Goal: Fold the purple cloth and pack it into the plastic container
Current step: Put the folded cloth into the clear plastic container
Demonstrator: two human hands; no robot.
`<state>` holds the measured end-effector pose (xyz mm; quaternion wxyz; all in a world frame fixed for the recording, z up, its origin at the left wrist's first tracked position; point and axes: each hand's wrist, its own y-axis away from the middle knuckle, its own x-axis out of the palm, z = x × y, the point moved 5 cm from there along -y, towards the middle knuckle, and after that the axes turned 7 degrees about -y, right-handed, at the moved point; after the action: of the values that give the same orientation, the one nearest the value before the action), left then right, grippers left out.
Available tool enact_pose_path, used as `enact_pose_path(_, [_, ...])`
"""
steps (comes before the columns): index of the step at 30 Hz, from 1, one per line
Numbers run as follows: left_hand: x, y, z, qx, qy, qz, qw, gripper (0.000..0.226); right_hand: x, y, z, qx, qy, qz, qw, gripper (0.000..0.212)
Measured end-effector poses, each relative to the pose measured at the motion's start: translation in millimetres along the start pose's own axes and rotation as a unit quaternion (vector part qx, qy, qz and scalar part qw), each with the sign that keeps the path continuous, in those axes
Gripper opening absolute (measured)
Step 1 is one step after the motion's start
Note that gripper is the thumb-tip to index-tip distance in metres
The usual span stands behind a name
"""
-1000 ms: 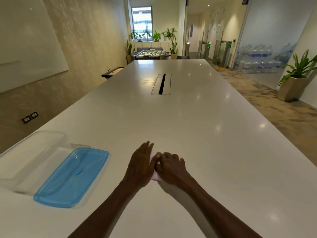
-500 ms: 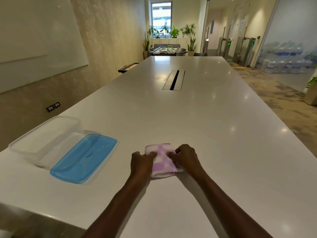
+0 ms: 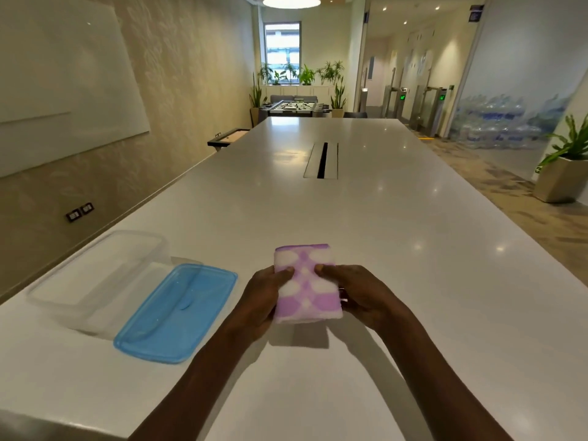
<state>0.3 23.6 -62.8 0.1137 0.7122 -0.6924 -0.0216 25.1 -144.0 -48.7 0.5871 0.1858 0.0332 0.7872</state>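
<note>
Sitting near the desk's (image 3: 397, 237) left edge, close to the near left corner: clear plastic container (image 3: 98, 278), open, lidless, touching or overlapping blue lid (image 3: 178, 313) just to its right. Left hand (image 3: 264, 300) clenched on left side of purple cloth (image 3: 307, 284), thumb on top. Cloth folded into a compact block, purple-and-white pattern, lifted just above the desk near its near edge, shadow beneath. Right hand (image 3: 359, 294) grasping cloth's right side, thumb on top. Open bare desk surface stretching right and far ahead to a cable slot (image 3: 322, 160). No readable writing or labels anywhere.
</note>
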Motion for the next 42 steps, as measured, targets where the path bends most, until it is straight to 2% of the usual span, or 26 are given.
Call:
enact_pose_path(3, [-38,-4,-17,0.012,-0.101,-0.043,0.994,0.038,33,-8,-4,-0.009,-0.047,0.009,0.999,0.028])
enact_pose_path(6, [-75,-7,-28,0.007,-0.25,-0.123,0.96,0.049,69,-16,-8,-0.044,-0.048,-0.017,0.998,0.026])
enact_pose_path(8, [-99,-6,-40,0.035,-0.297,-0.165,0.94,0.049,96,-23,-9,-0.062,-0.048,-0.021,0.997,0.027])
enact_pose_path(13, [-171,-4,-78,0.1,-0.391,-0.228,0.886,0.047,170,-44,-2,-0.059,-0.077,0.03,0.995,0.027])
enact_pose_path(17, [-237,-6,-104,0.096,-0.43,-0.254,0.861,0.047,230,-64,4,-0.066,-0.076,0.037,0.994,0.054])
enact_pose_path(19, [-268,-6,-114,0.085,-0.451,-0.263,0.848,0.048,259,-77,5,-0.08,-0.056,0.037,0.995,0.073])
enact_pose_path(21, [-301,-4,-123,0.069,-0.461,-0.282,0.839,0.048,290,-91,4,-0.097,-0.016,0.04,0.994,0.081])
enact_pose_path(23, [-333,-1,-126,0.055,-0.468,-0.309,0.826,0.044,317,-103,2,-0.116,0.031,0.033,0.992,0.08])
enact_pose_path(27, [-379,4,-125,0.066,-0.52,-0.363,0.771,0.033,356,-120,-5,-0.124,0.145,0.03,0.981,0.067])
enact_pose_path(33, [-396,1,-104,0.095,-0.564,-0.328,0.752,0.03,386,-137,-20,-0.09,0.336,0.048,0.936,0.043])
enact_pose_path(38, [-396,1,-97,0.114,-0.569,-0.329,0.745,0.028,402,-141,-25,-0.08,0.421,0.034,0.903,0.045])
enact_pose_path(40, [-397,0,-95,0.109,-0.571,-0.326,0.745,0.028,405,-139,-25,-0.104,0.485,0.047,0.867,0.038])
enact_pose_path(42, [-397,-2,-94,0.108,-0.572,-0.322,0.747,0.029,406,-134,-23,-0.178,0.556,0.053,0.81,0.019])
